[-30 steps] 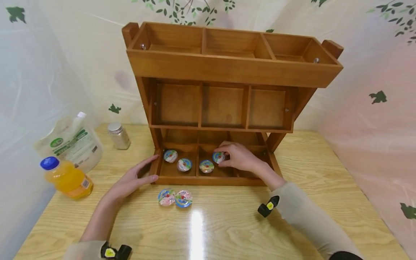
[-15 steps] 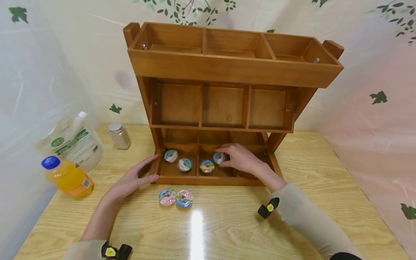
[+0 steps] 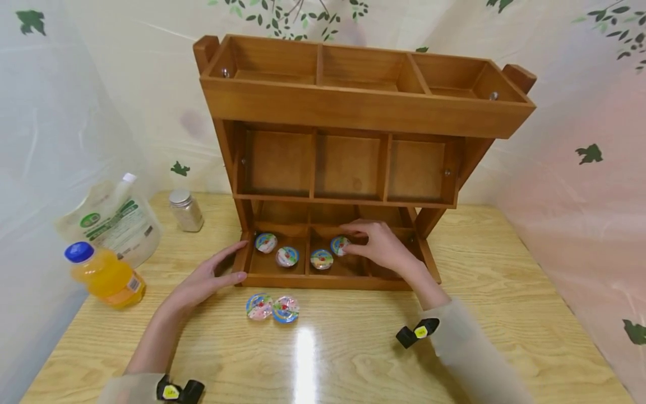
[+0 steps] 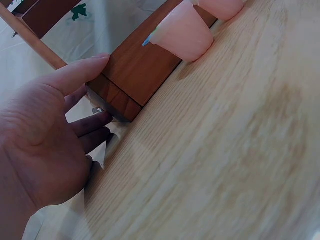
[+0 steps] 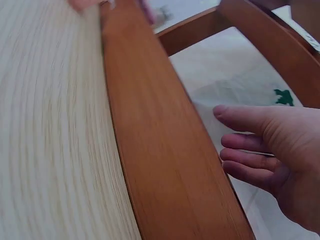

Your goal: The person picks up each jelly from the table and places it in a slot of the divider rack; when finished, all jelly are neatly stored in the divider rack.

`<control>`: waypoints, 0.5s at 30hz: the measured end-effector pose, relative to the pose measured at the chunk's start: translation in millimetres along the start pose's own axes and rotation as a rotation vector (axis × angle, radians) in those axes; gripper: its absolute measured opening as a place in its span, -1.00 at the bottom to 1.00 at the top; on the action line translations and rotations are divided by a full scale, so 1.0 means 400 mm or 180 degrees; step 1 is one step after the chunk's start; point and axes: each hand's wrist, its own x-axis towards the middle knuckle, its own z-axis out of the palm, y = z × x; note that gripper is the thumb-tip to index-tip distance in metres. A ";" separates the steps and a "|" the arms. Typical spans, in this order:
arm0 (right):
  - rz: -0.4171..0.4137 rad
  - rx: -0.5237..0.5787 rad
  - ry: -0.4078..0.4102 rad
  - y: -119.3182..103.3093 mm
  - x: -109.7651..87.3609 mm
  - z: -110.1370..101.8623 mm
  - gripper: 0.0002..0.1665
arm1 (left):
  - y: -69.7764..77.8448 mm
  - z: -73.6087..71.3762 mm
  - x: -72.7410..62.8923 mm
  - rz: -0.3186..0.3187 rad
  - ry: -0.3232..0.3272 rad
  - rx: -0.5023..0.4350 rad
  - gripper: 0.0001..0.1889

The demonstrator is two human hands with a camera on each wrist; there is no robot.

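Tabletop [image 3: 363,348] bears two cups [image 3: 285,310] before the rack [image 3: 363,109] (bottle [image 3: 107,280], pouch [image 3: 126,233], jar [image 3: 187,214] at left).

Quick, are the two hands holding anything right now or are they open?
Left hand: open, touching the wooden shelf at its left end.
Right hand: open beside a small cup; can't tell if they touch.

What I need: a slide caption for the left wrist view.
Left hand touching the end of a wooden shelf, two pink cups beside it.
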 end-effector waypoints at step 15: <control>-0.0312 0.0693 0.0228 -0.109 -0.018 0.067 -0.56 | -0.001 -0.002 0.000 -0.0020 0.0009 0.0033 -0.24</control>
